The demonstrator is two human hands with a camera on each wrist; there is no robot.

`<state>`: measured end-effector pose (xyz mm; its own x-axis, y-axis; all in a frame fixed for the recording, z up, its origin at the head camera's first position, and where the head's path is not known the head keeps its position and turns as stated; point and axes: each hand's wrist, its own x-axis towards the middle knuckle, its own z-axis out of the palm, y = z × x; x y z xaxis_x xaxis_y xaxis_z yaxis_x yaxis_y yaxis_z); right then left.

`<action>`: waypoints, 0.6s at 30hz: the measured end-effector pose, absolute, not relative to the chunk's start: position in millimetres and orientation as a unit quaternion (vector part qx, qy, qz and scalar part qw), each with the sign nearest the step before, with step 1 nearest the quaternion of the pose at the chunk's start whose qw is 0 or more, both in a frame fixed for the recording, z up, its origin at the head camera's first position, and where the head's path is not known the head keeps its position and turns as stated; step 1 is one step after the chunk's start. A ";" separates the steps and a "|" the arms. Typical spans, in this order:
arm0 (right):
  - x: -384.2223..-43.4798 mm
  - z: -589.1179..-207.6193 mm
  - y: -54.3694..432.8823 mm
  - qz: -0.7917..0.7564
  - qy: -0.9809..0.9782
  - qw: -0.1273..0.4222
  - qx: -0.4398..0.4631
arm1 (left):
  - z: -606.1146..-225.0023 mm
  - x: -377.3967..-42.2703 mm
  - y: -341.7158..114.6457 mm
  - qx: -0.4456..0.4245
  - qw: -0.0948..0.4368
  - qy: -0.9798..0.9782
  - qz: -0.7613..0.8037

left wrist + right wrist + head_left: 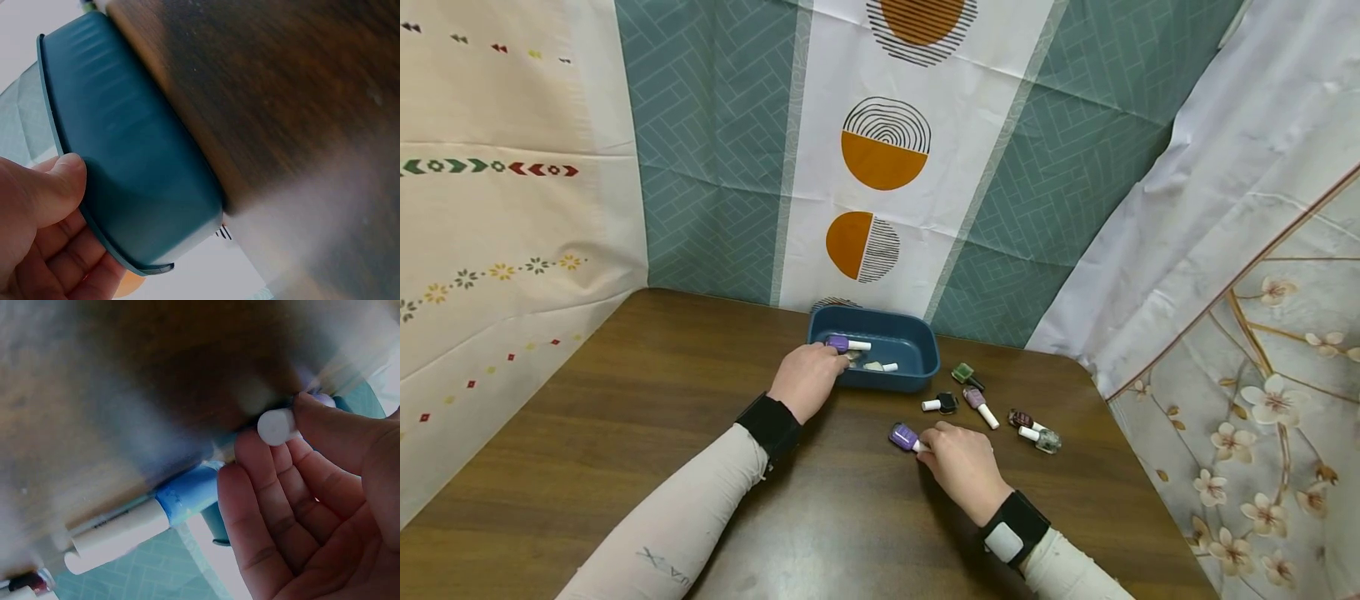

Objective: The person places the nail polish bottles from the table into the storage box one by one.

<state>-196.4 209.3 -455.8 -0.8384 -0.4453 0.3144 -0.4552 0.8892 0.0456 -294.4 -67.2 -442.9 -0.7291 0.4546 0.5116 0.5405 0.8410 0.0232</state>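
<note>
My left hand (807, 377) grips the near left rim of a dark teal plastic bin (887, 382). In the left wrist view the thumb (65, 178) lies against the outer wall, with the other fingers behind the rim. A purple nail polish bottle (837, 342) with a white cap and a pale one (874, 366) lie inside the bin; another beside my fingertips is partly hidden. On the table, my right hand (964, 468) pinches the white cap (274, 427) of a second purple nail polish bottle (903, 436), which lies on its side pointing toward the bin.
Right of the bin lie several more nail polish bottles: green (962, 372), black (948, 403), lilac (973, 397), dark red (1019, 418) and clear glittery (1049, 442). Patterned cloths hang behind the wooden table (685, 400) and along both sides.
</note>
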 end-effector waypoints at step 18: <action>-200.3 -457.5 214.2 0.008 -0.947 0.186 0.260 | -443.8 -295.0 -67.1 -0.273 0.259 -0.922 -0.086</action>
